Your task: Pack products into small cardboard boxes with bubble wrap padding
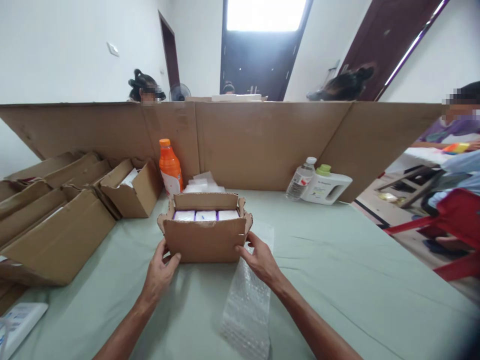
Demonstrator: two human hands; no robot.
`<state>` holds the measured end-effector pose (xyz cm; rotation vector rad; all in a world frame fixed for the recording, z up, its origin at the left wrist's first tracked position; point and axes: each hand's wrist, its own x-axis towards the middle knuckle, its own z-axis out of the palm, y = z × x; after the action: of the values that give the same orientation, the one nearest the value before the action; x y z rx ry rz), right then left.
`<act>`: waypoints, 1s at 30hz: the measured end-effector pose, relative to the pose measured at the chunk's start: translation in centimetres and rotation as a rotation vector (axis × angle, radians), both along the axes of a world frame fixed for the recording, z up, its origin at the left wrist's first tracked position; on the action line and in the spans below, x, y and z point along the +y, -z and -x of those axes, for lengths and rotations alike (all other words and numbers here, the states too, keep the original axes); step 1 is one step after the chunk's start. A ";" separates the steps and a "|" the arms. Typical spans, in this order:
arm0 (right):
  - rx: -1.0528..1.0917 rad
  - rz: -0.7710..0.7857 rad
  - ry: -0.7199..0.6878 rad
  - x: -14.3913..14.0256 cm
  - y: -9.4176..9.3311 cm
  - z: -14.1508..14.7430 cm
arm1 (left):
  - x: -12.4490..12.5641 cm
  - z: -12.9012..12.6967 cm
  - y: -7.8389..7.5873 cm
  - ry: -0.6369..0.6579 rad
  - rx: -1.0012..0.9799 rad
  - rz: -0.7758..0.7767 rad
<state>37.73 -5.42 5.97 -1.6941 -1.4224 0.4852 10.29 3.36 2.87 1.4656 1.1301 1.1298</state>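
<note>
A small open cardboard box (pixel 205 242) sits between my two hands in the middle of the table. Three white packs with purple edges (pixel 206 216) stand side by side inside it. My left hand (pixel 161 270) grips the box's lower left corner, thumb on the front face. At the right end, my right hand (pixel 258 257) holds the box with the thumb on the front and the fingers around the side. A sheet of bubble wrap (pixel 247 312) lies on the green cloth, partly under the box and beside my right forearm.
Several open cardboard boxes (pixel 71 235) crowd the left. An orange bottle (pixel 170 167) and clear plastic sheets (pixel 204 183) stand behind the box. A clear bottle (pixel 301 179) and white jug (pixel 327 186) lean near the cardboard partition (pixel 262 145). People sit beyond; a red chair (pixel 450 230) is at right.
</note>
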 end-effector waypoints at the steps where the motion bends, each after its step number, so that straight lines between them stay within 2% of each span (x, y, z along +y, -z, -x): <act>1: -0.001 -0.017 0.007 0.7 -0.1 -0.2 | 0.8 -0.5 -0.1 -0.006 0.003 -0.017; 7: -0.007 -0.050 0.036 5.3 0.8 -1.4 | 6.1 -2.5 -0.7 0.007 0.042 -0.047; 10: -0.016 -0.060 0.054 5.3 2.3 -2.4 | 6.4 -1.9 -0.1 -0.001 0.091 -0.017; 12: -0.041 -0.061 0.096 3.9 3.4 -3.8 | 4.6 -0.9 0.7 -0.042 0.132 0.004; 14: -0.079 -0.052 0.164 2.1 4.3 -5.8 | 1.3 0.2 1.8 -0.054 0.202 -0.014; 16: -0.126 -0.035 0.247 0.6 5.0 -8.2 | -2.7 0.7 2.6 0.050 0.352 -0.121; 17: -0.150 -0.025 0.291 0.2 5.2 -9.3 | -4.8 0.6 3.0 0.142 0.403 -0.193; 19: -0.195 -0.001 0.378 0.0 5.5 -11.1 | -8.3 -0.2 3.2 0.302 0.468 -0.348; 21: -0.223 0.024 0.450 0.7 5.7 -12.1 | -10.6 -1.7 3.0 0.382 0.541 -0.429; 26: -0.219 0.030 0.503 2.7 6.4 -11.8 | -12.3 -5.7 2.8 0.280 0.656 -0.486; 30: -0.141 -0.016 0.478 2.4 6.6 -11.4 | -13.2 -7.2 3.5 0.292 0.543 -0.455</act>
<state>49.11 -3.06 -0.60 -2.0051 -1.0567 0.0901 17.54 -9.88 -0.58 2.3085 0.9934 0.8316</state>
